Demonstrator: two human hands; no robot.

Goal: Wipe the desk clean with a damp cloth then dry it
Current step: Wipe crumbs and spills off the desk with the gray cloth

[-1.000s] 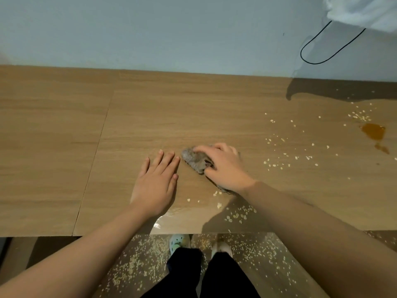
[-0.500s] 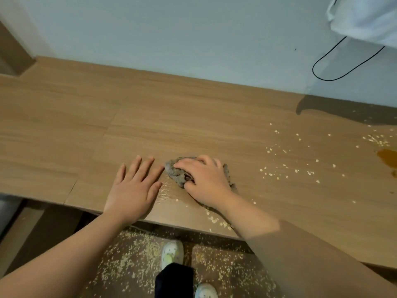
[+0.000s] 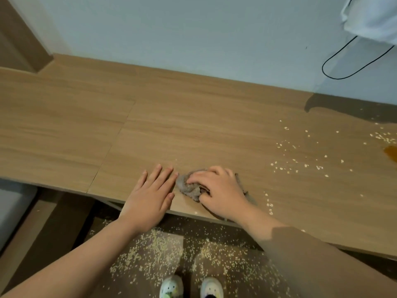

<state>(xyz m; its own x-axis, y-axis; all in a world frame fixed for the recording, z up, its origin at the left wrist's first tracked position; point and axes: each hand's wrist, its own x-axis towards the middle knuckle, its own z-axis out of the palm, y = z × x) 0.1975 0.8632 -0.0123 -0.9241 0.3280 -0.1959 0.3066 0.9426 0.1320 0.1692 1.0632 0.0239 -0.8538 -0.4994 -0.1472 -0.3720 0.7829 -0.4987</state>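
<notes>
The left hand (image 3: 150, 198) lies flat, fingers straight, at the near edge of the wooden desk (image 3: 193, 130). Just beside it, the right hand (image 3: 219, 192) grips a bunched grey cloth (image 3: 189, 187) on the top. Pale flakes (image 3: 287, 155) and a brown spill (image 3: 392, 152) lie to the right, and the floor (image 3: 64, 233) below is littered too.
</notes>
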